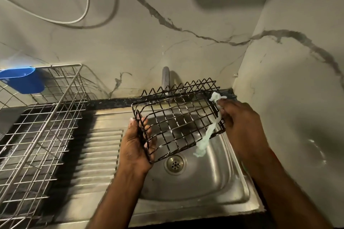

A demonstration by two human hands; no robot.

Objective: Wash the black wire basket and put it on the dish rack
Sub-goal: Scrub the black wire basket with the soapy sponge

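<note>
No legible text or labels anywhere.

A black wire basket (176, 117), rectangular with a square grid floor and a zigzag upper rim, is held tilted above a steel sink (201, 182), its open side facing the camera. Flecks of white suds cling to several wires. To the left, a silver wire dish rack (42, 126) stands on the dark surface beside the ribbed drainboard, well apart from the basket.
</note>
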